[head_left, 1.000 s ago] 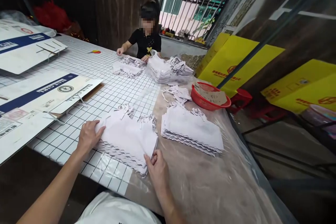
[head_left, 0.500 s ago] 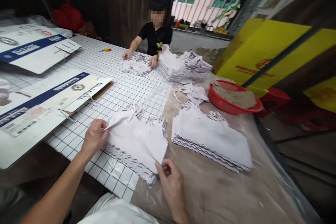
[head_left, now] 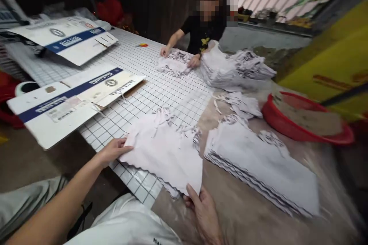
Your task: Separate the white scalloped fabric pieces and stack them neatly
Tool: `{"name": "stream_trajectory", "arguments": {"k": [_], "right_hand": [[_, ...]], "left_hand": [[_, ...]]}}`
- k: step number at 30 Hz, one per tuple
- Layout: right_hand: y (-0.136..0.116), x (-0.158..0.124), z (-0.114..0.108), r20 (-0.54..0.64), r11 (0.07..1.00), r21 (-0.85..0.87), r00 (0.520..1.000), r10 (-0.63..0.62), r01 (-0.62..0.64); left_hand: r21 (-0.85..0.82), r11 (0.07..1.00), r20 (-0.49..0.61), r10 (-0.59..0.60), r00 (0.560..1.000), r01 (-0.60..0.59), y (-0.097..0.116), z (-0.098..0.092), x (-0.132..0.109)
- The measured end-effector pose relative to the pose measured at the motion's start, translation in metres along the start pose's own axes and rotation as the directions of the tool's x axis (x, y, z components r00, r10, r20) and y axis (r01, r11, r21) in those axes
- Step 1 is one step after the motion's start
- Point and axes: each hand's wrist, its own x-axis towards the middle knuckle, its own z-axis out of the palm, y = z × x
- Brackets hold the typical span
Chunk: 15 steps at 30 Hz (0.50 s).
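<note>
In the head view, the likeliest trouble is the near stack of white pieces fanning out or sliding. It lies close to the near edge of the surface, partly on slick clear film, and its scalloped layers are already staggered. A careless pull on the top layer could drag several beneath it toward 6 o'clock. The left hand lies nearly flat, fingers stretched against the stack's 9 o'clock edge. The right hand pinches the stack's corner at 5 o'clock, thumb on top. The pieces look thin, limp and white, with looped straps bunched at 12 o'clock. A second stack lies just beside it at 3 o'clock, not touching, with a red basket at 2 o'clock. Another person handles similar pieces at 12 o'clock.
</note>
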Motion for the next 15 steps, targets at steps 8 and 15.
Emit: {"name": "stream_trajectory", "arguments": {"k": [8, 15], "right_hand": [[0.008, -0.023, -0.019, 0.068, 0.989, -0.119, 0.993, 0.097, -0.089], [0.021, -0.014, -0.019, 0.049, 0.996, -0.075, 0.997, 0.059, -0.055]], "left_hand": [[0.227, 0.966, 0.157, -0.165, 0.974, 0.127, -0.029, -0.019, -0.010], [0.310, 0.939, 0.197, -0.218, 0.956, 0.150, -0.032, -0.015, -0.012]]}}
